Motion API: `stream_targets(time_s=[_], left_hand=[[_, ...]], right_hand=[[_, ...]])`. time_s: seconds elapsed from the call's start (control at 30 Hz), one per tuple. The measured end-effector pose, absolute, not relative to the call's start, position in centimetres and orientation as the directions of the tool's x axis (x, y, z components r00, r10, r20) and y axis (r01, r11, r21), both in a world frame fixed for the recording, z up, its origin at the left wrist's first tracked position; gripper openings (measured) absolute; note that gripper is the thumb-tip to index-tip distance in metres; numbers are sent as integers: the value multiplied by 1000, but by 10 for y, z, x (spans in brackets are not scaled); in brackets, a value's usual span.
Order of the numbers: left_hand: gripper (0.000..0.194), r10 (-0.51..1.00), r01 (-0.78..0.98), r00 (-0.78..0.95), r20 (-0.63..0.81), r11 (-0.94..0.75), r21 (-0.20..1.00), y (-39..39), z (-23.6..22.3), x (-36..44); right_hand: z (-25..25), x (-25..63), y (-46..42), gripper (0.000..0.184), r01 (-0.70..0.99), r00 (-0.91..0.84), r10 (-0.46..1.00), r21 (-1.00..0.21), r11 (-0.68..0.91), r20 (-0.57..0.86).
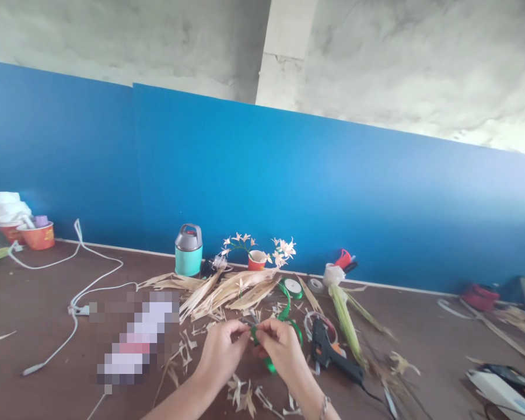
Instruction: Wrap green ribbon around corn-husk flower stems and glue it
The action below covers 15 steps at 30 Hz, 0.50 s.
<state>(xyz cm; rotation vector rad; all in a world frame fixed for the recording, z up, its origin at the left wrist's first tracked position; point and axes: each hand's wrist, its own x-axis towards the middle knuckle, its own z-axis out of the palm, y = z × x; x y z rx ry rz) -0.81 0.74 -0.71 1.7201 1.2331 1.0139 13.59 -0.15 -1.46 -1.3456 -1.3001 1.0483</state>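
Observation:
Over the middle of the table, my left hand [223,353] and my right hand [284,350] meet with thumbs and fingertips pinched together. Between them is a strip of green ribbon [270,366], its loose loops curling past the right fingers. A small dark piece shows at the left fingertips, too hidden to name. Beyond the hands lies a white-centred spool of green ribbon [293,287]. Several small pale husk flowers [241,394] and husk scraps lie below and around the hands. Right of my right hand rests a black glue gun [335,353].
Dried corn husks [231,291] spread behind the hands. Against the blue partition [289,175] stand a turquoise flask [188,251] and a red cup [256,261] with husk flowers. A white cable [98,256] runs across the left; greenish husks [345,318] lie right.

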Motion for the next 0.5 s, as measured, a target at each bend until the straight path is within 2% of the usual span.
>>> stream_targets(time_s=[0.5], left_hand=[[25,968,439,214,131,-215,873,9,-5,-10]], right_hand=[[-23,132,-2,13,99,101,995,-995,-17,-7]])
